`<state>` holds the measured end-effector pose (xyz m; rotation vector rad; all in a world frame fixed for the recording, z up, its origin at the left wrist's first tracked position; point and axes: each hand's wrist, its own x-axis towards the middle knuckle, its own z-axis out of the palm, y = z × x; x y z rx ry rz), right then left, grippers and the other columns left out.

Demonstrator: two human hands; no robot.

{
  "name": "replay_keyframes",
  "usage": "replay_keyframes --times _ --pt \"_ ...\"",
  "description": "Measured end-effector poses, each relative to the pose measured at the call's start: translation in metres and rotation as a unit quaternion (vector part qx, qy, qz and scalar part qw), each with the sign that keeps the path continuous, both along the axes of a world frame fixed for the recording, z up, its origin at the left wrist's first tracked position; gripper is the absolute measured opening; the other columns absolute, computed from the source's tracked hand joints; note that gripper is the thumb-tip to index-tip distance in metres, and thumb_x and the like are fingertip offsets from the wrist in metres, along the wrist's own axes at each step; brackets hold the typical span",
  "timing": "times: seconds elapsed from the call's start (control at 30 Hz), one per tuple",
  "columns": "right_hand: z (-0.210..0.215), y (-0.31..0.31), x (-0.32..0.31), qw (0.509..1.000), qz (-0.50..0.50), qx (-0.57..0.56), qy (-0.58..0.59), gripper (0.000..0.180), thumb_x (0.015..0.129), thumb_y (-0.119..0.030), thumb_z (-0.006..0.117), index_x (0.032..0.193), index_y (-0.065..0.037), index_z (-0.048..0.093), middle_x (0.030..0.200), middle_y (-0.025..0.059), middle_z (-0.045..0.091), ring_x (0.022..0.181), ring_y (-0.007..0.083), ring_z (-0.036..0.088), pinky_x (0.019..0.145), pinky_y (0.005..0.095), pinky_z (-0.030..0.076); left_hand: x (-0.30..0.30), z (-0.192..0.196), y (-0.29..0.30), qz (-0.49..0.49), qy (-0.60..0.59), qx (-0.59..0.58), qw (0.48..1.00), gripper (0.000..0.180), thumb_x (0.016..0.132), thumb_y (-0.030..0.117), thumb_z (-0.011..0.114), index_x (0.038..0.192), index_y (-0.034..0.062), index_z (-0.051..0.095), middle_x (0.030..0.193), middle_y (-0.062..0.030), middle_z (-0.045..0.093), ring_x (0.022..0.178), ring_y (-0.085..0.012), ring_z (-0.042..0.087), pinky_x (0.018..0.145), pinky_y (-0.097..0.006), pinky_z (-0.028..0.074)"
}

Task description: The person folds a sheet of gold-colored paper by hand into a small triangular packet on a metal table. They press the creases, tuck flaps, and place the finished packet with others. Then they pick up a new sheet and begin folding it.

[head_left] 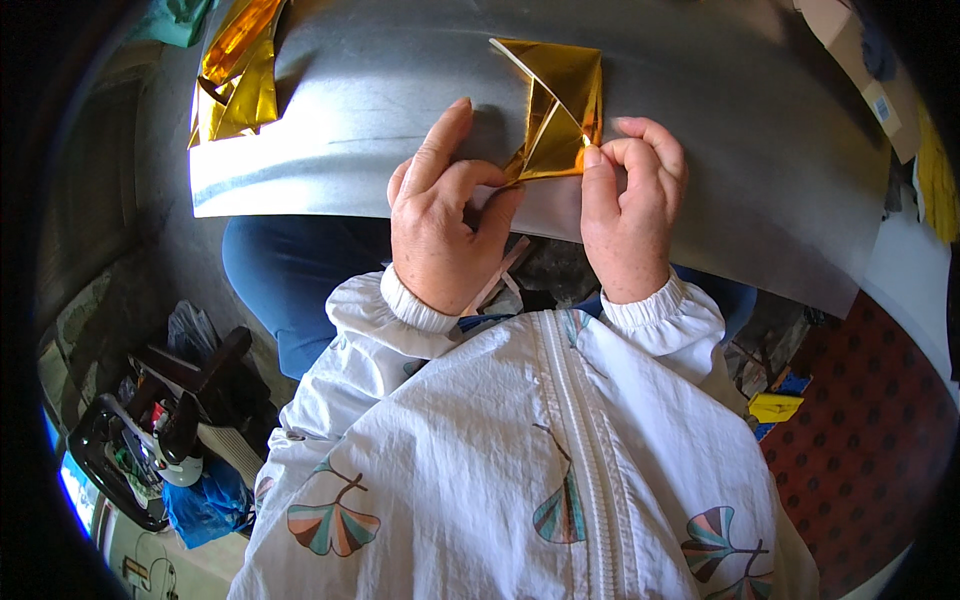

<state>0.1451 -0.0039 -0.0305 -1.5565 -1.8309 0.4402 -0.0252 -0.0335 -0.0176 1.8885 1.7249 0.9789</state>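
A partly folded sheet of shiny gold foil paper [565,85] lies near the front edge of the grey metal table [380,110], with creases and flaps running diagonally across it. At its lower left corner my left hand [445,215] pinches the foil between thumb and a curled finger, while the index finger points up and away. My right hand [635,205] pinches the lower right corner between thumb and bent fingers. Farther left on the table rests a pile of folded gold foil pieces [245,85], apart from both hands.
A cardboard box [885,100] stands at the far right beside something yellow [935,180]. Down on the left are a dark chair-like frame [190,375] and a blue plastic bag [208,500]. A dark red patterned mat [860,440] covers the floor at right.
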Motion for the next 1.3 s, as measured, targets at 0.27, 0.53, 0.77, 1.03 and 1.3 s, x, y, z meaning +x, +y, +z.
replay_keyframes --times 0.27,0.53,0.77,1.03,1.3 --pt "0.000 0.002 0.003 1.000 0.003 -0.019 -0.017 0.010 0.083 -0.010 0.066 0.082 -0.004 0.058 0.111 0.0120 0.054 0.104 0.0286 0.048 0.092 0.0441 0.037 -0.008 -0.008 0.014 -0.028 0.053 0.031 0.998 0.013 0.073 0.010 0.078 0.082 0.0076 0.069 0.134 -0.0141 0.055 0.103 -0.0287 0.063 0.091 -0.039 0.044" --pt "0.002 0.004 0.003 1.000 0.001 -0.007 -0.003 0.010 0.082 -0.012 0.067 0.083 -0.005 0.060 0.109 0.0109 0.055 0.103 0.0267 0.050 0.093 0.0432 0.036 0.002 0.002 0.014 -0.024 0.091 0.001 0.996 0.008 0.078 0.008 0.071 0.085 0.0056 0.070 0.138 -0.0161 0.051 0.103 -0.0306 0.061 0.095 -0.040 0.042" --pt "0.003 0.006 0.006 1.000 0.011 -0.003 0.010 0.015 0.080 -0.017 0.071 0.085 -0.007 0.061 0.105 0.0107 0.057 0.100 0.0254 0.054 0.093 0.0423 0.036 0.007 0.006 0.015 -0.022 0.087 -0.023 0.996 0.006 0.080 0.005 0.068 0.083 0.0029 0.064 0.139 -0.0216 0.047 0.123 -0.0339 0.053 0.099 -0.041 0.041" --pt "0.008 0.010 0.007 1.000 0.018 -0.010 -0.003 0.017 0.078 -0.018 0.073 0.079 -0.007 0.060 0.100 0.0103 0.059 0.099 0.0257 0.054 0.092 0.0444 0.035 0.011 0.003 0.017 -0.017 0.082 0.002 0.996 0.008 0.076 0.003 0.064 0.084 0.0006 0.065 0.138 -0.0204 0.047 0.106 -0.0374 0.057 0.097 -0.044 0.040" --pt "0.006 0.013 0.003 1.000 -0.001 0.005 -0.008 0.013 0.075 -0.011 0.071 0.075 -0.007 0.058 0.096 0.0101 0.060 0.096 0.0275 0.054 0.090 0.0436 0.036 0.015 0.004 0.016 -0.006 0.090 -0.002 0.996 0.008 0.076 0.003 0.063 0.084 0.0008 0.064 0.137 -0.0203 0.048 0.107 -0.0369 0.057 0.099 -0.043 0.039"
